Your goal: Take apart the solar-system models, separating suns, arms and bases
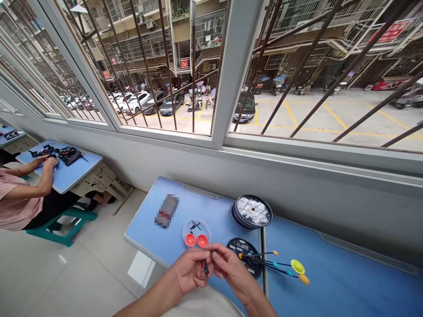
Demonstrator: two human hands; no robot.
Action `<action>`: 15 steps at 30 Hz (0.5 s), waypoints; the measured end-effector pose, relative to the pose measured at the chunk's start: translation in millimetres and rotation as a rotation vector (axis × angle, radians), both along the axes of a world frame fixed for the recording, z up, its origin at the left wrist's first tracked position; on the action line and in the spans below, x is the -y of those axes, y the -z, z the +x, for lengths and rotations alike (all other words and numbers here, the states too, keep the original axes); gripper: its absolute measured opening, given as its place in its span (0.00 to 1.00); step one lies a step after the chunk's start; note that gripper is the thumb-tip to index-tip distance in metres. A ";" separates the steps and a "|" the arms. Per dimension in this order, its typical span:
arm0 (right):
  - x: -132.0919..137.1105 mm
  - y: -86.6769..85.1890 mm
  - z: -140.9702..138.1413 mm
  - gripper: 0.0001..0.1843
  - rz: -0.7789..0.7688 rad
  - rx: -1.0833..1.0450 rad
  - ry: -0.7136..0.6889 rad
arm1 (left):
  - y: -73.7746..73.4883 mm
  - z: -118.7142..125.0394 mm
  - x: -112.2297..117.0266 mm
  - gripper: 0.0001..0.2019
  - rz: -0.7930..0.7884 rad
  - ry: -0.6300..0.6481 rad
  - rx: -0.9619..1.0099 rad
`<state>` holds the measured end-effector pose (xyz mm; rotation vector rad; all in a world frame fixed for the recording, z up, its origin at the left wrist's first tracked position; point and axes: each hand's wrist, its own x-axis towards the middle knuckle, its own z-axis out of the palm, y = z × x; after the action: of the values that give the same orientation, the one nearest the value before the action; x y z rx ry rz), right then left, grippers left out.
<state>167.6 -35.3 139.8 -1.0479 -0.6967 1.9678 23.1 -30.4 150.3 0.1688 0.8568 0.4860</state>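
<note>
Far left, a co-worker in a pink shirt [16, 200] is sitting on a teal stool [62, 229], both hands [42, 162] working among black parts on a blue desk [79, 176]. Nearer, the person's own blue desk [148, 220] is holding a pixelated, unreadable object [167, 211] and a see-through round dish [208, 231] carrying two red-orange discs [190, 240] and tiny blue-and-black bits [197, 226]. The left hand [190, 270] is pinching a small dark part [206, 267] – too small to identify – and the right hand [231, 273] is closing narrowly on it too, so the part is sitting between both sets of fingertips, just in front of the dish. To the right, a stack of black-rimmed round trays [251, 212] is showing white pieces, a black disc [243, 251] is lying beside a metal post [263, 259], and thin rods tipped in yellow, teal and orange [274, 264] are fanning out across the desk.
</note>
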 end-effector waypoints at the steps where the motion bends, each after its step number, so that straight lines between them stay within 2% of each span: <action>1: 3.4 2.4 -3.4 0.20 0.003 0.019 -0.002 | 1.8 0.3 -0.2 0.07 -0.043 0.021 0.027; 4: 6.9 8.7 -5.5 0.22 0.075 0.210 0.054 | 3.0 -0.1 -0.2 0.06 -0.184 0.057 0.050; 6: 5.5 8.1 -0.9 0.21 0.212 0.414 0.120 | 0.8 -1.0 0.4 0.08 -0.233 0.096 0.025; 8: 4.0 4.1 4.3 0.20 0.359 0.601 0.181 | -1.8 -1.4 1.4 0.08 -0.215 0.144 -0.001; 10: 3.7 0.8 6.8 0.20 0.427 0.691 0.210 | -3.4 -0.8 2.7 0.07 -0.140 0.160 -0.017; 12: 4.5 1.4 5.6 0.20 0.377 0.647 0.191 | -3.2 0.2 4.1 0.07 -0.061 0.135 -0.019; 15: 6.9 9.0 -1.5 0.25 0.182 0.410 0.065 | -0.3 1.1 6.0 0.09 0.006 0.106 -0.013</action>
<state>166.2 -42.2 130.9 -1.3559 -1.0271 1.6125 24.2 -36.4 150.6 0.2224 0.8549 0.3886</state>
